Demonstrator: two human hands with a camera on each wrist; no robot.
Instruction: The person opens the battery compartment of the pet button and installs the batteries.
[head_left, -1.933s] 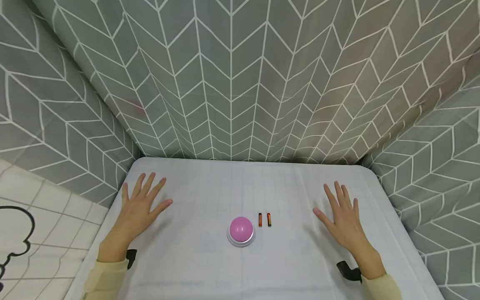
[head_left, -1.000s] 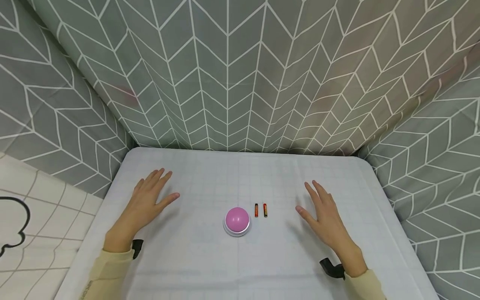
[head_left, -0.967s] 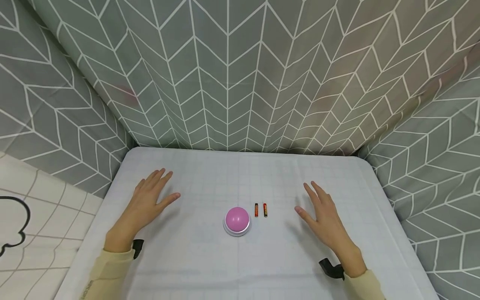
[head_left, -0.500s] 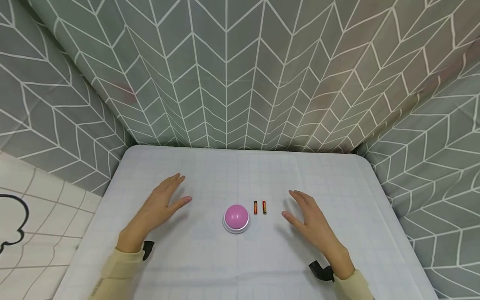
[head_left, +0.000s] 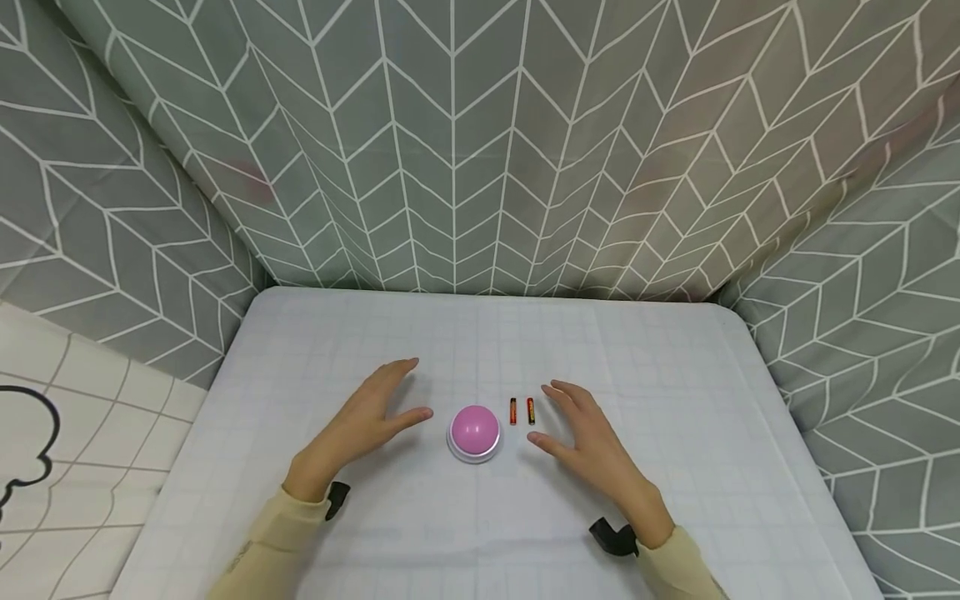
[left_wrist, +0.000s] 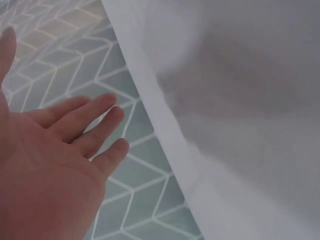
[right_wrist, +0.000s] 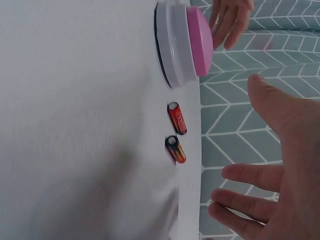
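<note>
Left grip (head_left: 365, 425), right grip (head_left: 592, 446) wide over white tablecloth (head_left: 420, 525), batteries (head_left: 513, 411) between; behind, chevron hanging (head_left: 480, 167), probably curtain.

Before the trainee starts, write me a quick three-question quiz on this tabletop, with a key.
1. How many batteries lie on the table?
2. True or false: neither the left hand nor the right hand holds anything.
3. In the head view, on which side of the pink dome are the batteries? A) left B) right C) near side

Key
1. Two.
2. True; each wrist view shows a bare palm and loose fingers.
3. B, right.
</note>
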